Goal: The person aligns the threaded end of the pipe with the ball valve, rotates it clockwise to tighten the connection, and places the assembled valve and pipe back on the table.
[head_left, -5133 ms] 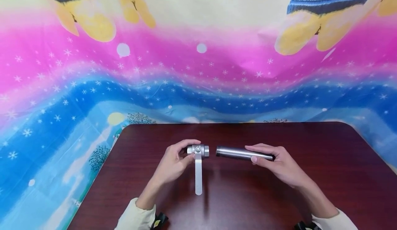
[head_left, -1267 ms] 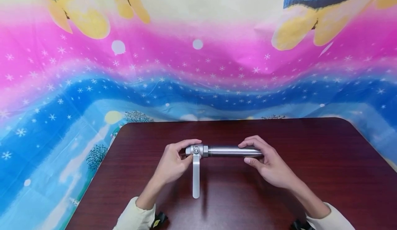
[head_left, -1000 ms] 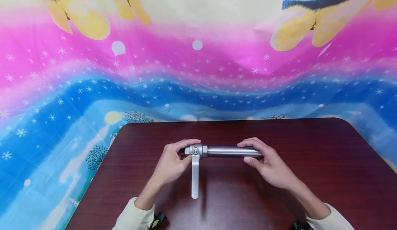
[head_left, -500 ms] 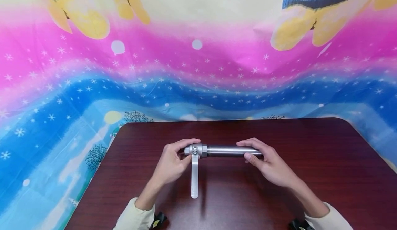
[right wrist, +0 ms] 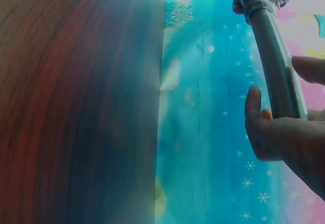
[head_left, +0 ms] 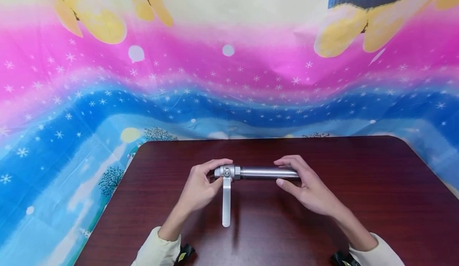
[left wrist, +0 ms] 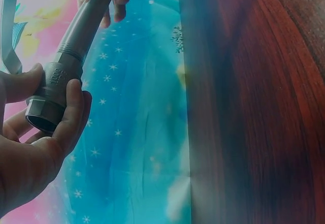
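Observation:
In the head view my left hand grips a metal ball valve by its body, thumb in front and fingers behind. The valve's long flat lever points toward me. A steel pipe runs rightward from the valve's hex end, a little thread showing at the joint. My right hand surrounds the pipe's far end loosely, thumb below and index finger above, both slightly off the metal. The right wrist view shows a gap between one finger and the pipe. In the left wrist view the valve's near opening faces the camera.
A dark red wooden table with rounded far corners lies under both hands. Behind it hangs a printed cloth in pink and blue with snowflakes. Black straps sit at both cuffs.
Several seconds ago the pipe was apart from the valve; now its end is in the valve. My right hand has moved left with it, and its thumb has lifted off the pipe in the last half second.

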`<state>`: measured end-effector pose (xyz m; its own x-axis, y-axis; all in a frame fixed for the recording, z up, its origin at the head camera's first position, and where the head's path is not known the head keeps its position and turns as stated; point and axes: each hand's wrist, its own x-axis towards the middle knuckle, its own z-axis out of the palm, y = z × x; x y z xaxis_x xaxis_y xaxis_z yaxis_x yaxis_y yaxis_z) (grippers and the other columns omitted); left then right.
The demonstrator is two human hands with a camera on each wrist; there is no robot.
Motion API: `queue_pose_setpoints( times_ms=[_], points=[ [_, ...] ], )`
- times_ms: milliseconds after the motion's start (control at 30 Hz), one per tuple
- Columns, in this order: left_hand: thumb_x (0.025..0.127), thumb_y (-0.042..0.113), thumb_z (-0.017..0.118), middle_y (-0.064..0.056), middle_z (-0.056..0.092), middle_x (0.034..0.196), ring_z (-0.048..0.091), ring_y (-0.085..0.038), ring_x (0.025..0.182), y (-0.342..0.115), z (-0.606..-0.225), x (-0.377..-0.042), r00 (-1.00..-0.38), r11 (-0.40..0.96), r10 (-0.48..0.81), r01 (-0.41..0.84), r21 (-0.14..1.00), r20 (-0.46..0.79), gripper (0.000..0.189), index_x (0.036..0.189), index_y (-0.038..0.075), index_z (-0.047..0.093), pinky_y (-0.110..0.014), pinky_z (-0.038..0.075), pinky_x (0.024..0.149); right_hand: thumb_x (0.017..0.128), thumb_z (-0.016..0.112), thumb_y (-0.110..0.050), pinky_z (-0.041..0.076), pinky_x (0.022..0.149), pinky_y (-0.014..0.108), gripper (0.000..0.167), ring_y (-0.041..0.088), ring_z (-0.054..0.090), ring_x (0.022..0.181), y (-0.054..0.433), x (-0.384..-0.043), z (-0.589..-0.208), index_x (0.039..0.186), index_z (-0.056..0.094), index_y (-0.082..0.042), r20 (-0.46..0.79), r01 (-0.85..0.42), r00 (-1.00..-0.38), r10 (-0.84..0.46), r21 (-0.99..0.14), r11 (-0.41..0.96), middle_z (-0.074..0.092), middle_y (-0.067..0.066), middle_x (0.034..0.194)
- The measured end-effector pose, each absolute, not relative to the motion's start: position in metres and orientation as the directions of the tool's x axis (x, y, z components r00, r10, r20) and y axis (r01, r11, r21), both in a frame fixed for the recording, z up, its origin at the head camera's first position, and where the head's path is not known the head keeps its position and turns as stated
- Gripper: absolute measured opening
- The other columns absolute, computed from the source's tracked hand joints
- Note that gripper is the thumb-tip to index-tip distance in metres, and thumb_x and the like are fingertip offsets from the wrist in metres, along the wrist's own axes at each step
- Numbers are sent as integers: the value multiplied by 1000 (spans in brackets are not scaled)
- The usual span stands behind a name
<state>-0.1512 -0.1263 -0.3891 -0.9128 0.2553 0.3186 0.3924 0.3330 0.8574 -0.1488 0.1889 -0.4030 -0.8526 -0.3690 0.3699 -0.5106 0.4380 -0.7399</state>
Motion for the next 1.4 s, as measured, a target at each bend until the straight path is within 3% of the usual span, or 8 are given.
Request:
queue_pose_setpoints(
  times_ms=[100,200,267,500,700,833,1033,1400],
  points=[
    [87,-16,65,-10,78,115,65,-13,86,-126,-389,-152,-912,339,253,397,853,324,53,130,13,77,-23,54,71,95,78,-3,48,80,13,43,2,51,120,188,-148,-404,134,67,-20,423,-543,-837,-347,-725,424,56,2,138],
    [87,-15,66,-10,78,115,65,-14,85,-125,-388,-152,-913,341,252,394,853,321,52,130,13,77,-23,54,71,93,79,1,45,58,21,43,2,53,112,188,-148,-404,130,69,-20,453,-561,-826,-336,-724,402,58,2,133],
    [88,-15,66,-10,78,116,65,-14,85,-125,-388,-152,-915,341,252,390,855,316,52,130,14,77,-23,54,71,92,79,2,41,50,24,43,3,55,105,188,-148,-405,128,70,-20,473,-576,-816,-333,-714,399,60,1,129],
    [88,-15,65,-10,78,117,65,-16,85,-125,-387,-152,-915,340,252,388,857,314,52,130,14,77,-23,54,70,91,80,2,48,69,23,44,5,59,102,190,-151,-407,129,71,-18,488,-591,-806,-335,-694,411,65,-2,126],
    [87,-16,64,-11,77,118,66,-16,86,-125,-388,-152,-914,329,254,388,861,315,53,130,13,77,-23,54,71,92,79,1,48,70,24,42,6,58,98,192,-153,-407,131,71,-13,463,-577,-816,-346,-694,430,67,-3,125],
    [87,-17,64,-11,77,118,66,-15,87,-125,-388,-152,-913,327,257,392,860,318,54,130,13,77,-23,55,72,94,78,-2,47,71,23,42,6,57,94,193,-153,-406,131,71,-20,453,-571,-820,-351,-684,454,68,-6,123],
    [85,-17,63,-10,77,117,66,-15,87,-126,-388,-152,-905,330,257,412,849,340,55,129,14,77,-24,55,72,97,76,-7,46,83,23,40,6,59,97,192,-154,-405,133,70,-25,443,-571,-821,-360,-669,477,70,-8,122],
    [85,-17,64,-9,77,118,66,-16,90,-125,-388,-152,-900,326,259,423,846,351,55,129,14,77,-22,56,74,103,69,-9,55,63,27,32,10,63,72,192,-153,-403,134,70,-20,396,-534,-838,-375,-734,419,67,-1,109]
  ],
)
